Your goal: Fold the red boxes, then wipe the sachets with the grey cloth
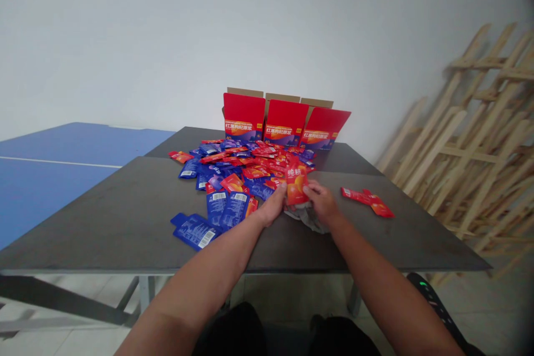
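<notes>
Dark grey worktop (137,228) bearing three open red cardboard cartons (286,122) along its far side, fronted by a loose heap of flat, glossy red and blue sachets (246,175). Left hand (273,206) and right hand (319,204) pinch one upright orange-red sachet (297,183) from either side, at the heap's near edge, just above a crumpled grey plastic sheet (304,218).

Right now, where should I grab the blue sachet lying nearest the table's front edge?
Likely the narrow tab at its left end, coming from the left with your left hand: the blue sachet lies flat on the dark table, and that tab sticks out clear of the pile.
</notes>
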`<state>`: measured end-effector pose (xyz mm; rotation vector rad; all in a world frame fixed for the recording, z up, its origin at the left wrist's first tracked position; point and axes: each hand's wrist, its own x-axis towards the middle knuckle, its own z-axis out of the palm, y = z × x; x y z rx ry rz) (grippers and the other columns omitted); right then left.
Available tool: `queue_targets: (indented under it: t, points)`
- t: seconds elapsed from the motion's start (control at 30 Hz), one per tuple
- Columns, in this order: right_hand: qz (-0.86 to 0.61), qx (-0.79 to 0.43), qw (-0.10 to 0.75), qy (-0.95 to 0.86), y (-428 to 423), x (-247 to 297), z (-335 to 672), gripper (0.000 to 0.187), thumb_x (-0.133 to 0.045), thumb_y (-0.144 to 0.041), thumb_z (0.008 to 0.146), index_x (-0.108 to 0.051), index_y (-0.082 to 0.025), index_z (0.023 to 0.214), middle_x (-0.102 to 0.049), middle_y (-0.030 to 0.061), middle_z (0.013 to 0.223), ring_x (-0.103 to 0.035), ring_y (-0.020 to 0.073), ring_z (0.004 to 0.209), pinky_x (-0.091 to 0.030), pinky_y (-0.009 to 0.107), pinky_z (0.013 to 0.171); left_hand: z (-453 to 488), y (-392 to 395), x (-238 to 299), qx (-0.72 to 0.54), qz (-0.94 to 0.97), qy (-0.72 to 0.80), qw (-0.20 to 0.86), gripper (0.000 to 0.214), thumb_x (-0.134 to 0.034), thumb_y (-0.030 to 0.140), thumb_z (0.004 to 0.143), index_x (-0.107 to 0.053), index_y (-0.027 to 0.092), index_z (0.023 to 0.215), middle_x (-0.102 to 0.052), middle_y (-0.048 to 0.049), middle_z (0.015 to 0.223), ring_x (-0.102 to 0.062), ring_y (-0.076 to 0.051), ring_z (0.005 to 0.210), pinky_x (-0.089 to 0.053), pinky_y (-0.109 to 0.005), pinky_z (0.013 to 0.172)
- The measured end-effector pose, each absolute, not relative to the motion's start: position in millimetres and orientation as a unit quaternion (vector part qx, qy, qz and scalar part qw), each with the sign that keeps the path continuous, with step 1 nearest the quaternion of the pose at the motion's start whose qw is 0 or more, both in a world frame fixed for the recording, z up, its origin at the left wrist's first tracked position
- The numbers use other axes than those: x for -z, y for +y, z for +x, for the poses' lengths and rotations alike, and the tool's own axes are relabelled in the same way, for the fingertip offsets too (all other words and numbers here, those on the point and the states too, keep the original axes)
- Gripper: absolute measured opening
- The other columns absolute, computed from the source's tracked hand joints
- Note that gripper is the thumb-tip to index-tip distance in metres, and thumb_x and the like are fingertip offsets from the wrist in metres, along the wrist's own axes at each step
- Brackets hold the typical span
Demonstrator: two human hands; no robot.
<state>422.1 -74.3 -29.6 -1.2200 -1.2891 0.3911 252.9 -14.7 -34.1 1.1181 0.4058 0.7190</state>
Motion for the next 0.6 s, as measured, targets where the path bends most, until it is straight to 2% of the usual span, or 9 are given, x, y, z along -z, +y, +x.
queue_targets:
  t: [0.1,0.17,0.23,0.33,0.47,0.53,0.6]
  points:
    - [-0.559,-0.070,0.672,-0.480,-79.2,7.1,452.7,0.035,-0.060,-0.052,0.081,-0.069,-0.019,0.084,-0.068,0.0041,0.090,-0.062,0.0177,0.080,-0.050,0.033,0.076,253.0,-13.2,35.9,-0.328,0.563,0.188,0.735,0.045,-0.047,0.053,0.091,-0.060,0.020,0.120,-0.066,-0.0066,0.111,-0.061,-0.012,0.063,-0.041,-0.023,0.059]
    - [-0.631,0.028,0.617,-0.469,-85.9,-8.7,480.6,0.035,-0.061,-0.052,0.081,-0.070,-0.018,0.083,-0.066,0.0039,0.082,-0.059,0.0169,0.073,-0.047,0.031,0.071,253.8,-12.9,35.8,-0.332,0.583,0.188,0.717,0.043,-0.049,0.052,0.090,-0.062,0.018,0.113,-0.064,-0.0068,0.113,-0.061,-0.012,0.063,-0.040,-0.023,0.057]
    - [-0.697,0.091,0.489,-0.517,-95.7,-19.8,508.1,0.034,-0.059,-0.049,0.083,-0.072,-0.018,0.080,-0.065,0.0053,0.079,-0.057,0.0177,0.071,-0.044,0.031,0.068,254.9,-12.8,35.6,-0.332,0.595,0.193,0.706,0.039,-0.049,0.049,0.090,-0.063,0.017,0.106,-0.064,-0.0065,0.107,-0.060,-0.012,0.063,-0.039,-0.023,0.056]
    - [-0.761,0.128,0.269,-0.576,-115.1,-23.3,538.1,0.032,-0.053,-0.040,0.088,-0.073,-0.017,0.078,-0.064,0.0080,0.077,-0.057,0.0190,0.073,-0.042,0.031,0.068,256.3,-12.3,36.4,-0.326,0.608,0.206,0.694,0.030,-0.053,0.040,0.090,-0.063,0.017,0.106,-0.064,-0.0042,0.091,-0.058,-0.012,0.063,-0.038,-0.023,0.058]
    - [-0.751,0.153,-0.009,-0.642,-144.4,-12.3,552.5,0.036,-0.043,-0.035,0.094,-0.073,-0.016,0.095,-0.066,0.0115,0.088,-0.059,0.0214,0.083,-0.041,0.032,0.074,256.5,-11.2,38.4,-0.308,0.647,0.214,0.664,0.032,-0.056,0.031,0.087,-0.062,0.014,0.114,-0.062,-0.0016,0.074,-0.056,-0.014,0.066,-0.040,-0.025,0.064]
    - [-0.732,0.159,-0.081,-0.657,-156.3,-6.3,553.4,0.038,-0.039,-0.034,0.096,-0.072,-0.016,0.100,-0.066,0.0133,0.094,-0.061,0.0229,0.088,-0.041,0.033,0.079,256.2,-11.4,38.4,-0.304,0.663,0.217,0.649,0.034,-0.055,0.029,0.087,-0.062,0.013,0.116,-0.061,-0.0010,0.070,-0.055,-0.014,0.066,-0.040,-0.025,0.064]
    - [-0.731,0.154,-0.108,-0.656,-164.0,-2.0,553.6,0.038,-0.038,-0.031,0.096,-0.072,-0.015,0.101,-0.067,0.0151,0.100,-0.062,0.0233,0.092,-0.041,0.033,0.083,255.8,-12.3,37.5,-0.305,0.670,0.218,0.641,0.034,-0.054,0.028,0.087,-0.062,0.013,0.116,-0.060,-0.0009,0.070,-0.054,-0.013,0.065,-0.040,-0.025,0.064]
